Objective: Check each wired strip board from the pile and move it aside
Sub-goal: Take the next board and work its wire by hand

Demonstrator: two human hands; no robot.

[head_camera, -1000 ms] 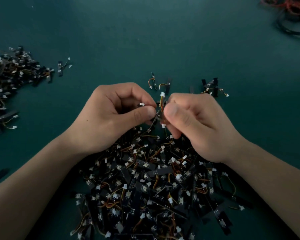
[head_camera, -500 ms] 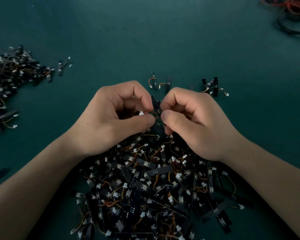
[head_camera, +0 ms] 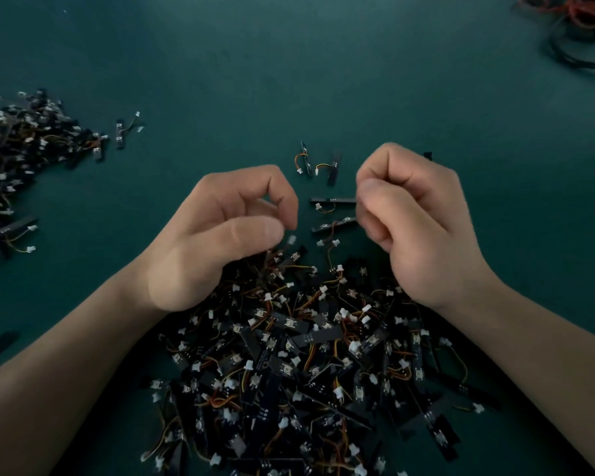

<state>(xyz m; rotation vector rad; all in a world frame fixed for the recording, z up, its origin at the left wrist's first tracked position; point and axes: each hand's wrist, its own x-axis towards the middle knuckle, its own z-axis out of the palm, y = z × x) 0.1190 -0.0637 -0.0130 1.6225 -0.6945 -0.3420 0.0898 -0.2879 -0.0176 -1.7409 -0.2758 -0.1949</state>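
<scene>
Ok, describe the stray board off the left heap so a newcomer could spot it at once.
Find the smaller heap of boards at the far left of the green table. Just past its right tip lies one short black strip board, lengthwise up the view. Unlike its neighbours it touches nothing else, and its wires trail right to a white plug.

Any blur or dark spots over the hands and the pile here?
Head view: dim overall, brightest on the table top centre, darker toward the corners; left hand smeared by motion at its thumb and fingertips; right hand sharper; pile shaded but readable.
</scene>
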